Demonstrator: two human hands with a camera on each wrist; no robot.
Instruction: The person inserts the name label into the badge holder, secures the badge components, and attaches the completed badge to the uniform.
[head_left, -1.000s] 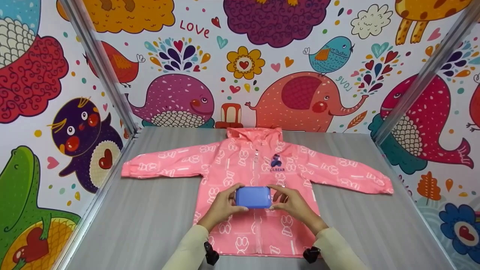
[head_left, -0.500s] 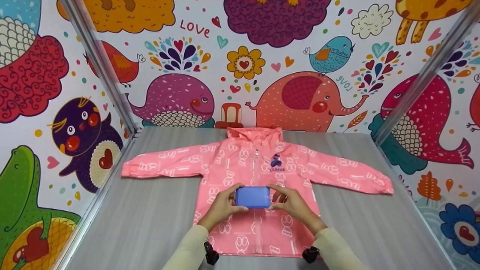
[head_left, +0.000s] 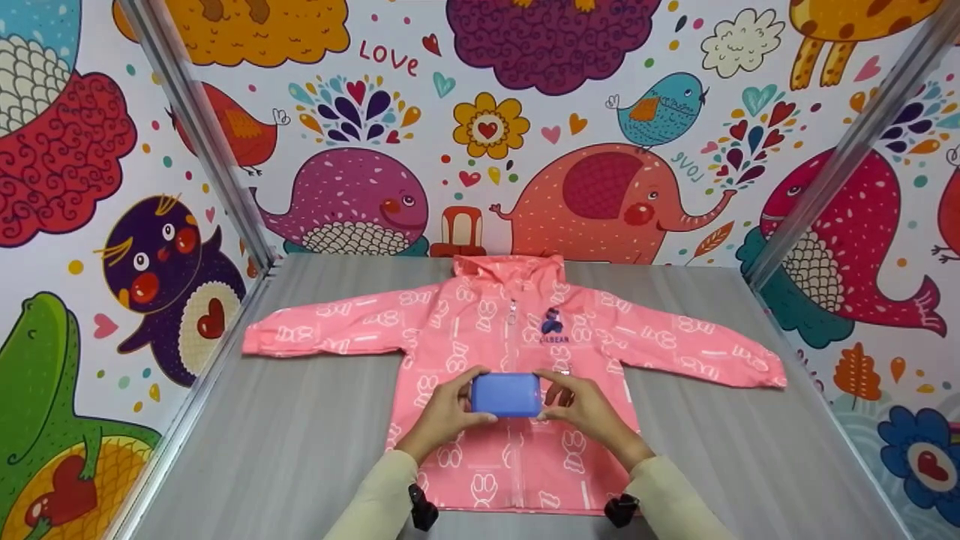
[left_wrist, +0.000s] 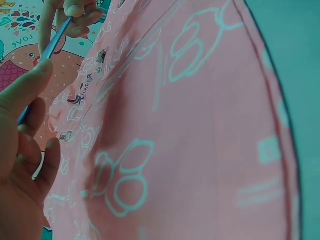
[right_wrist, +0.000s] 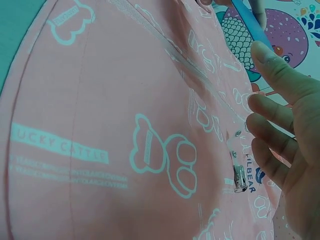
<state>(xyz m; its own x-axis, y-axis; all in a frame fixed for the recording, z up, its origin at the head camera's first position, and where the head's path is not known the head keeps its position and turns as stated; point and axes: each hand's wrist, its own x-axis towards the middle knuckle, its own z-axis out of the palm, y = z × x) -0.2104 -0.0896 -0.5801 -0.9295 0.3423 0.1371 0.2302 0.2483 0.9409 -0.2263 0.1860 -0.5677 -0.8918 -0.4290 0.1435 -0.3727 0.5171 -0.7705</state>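
Over the lower front of a pink jacket (head_left: 487, 450), a thin blue rectangle (head_left: 506, 394) with rounded corners is held between two hands. The left hand (head_left: 448, 411) pinches its left end, thumb below and index finger above. At the other end the right hand (head_left: 586, 412) pinches it the same way, its remaining fingers loosely curled. The left wrist view catches the blue piece (left_wrist: 55, 42) edge-on, slim and flat; part of it shows in the right wrist view too. White bear outlines cover the jacket, which lies front up with its sleeves spread and hood toward the back.
A grey table (head_left: 300, 442) bears the jacket. Behind it and at both sides rise printed panels (head_left: 465, 67) with cartoon animals, joined by metal posts (head_left: 199, 135). Small metal clasps (right_wrist: 240, 177) show on the jacket's chest.
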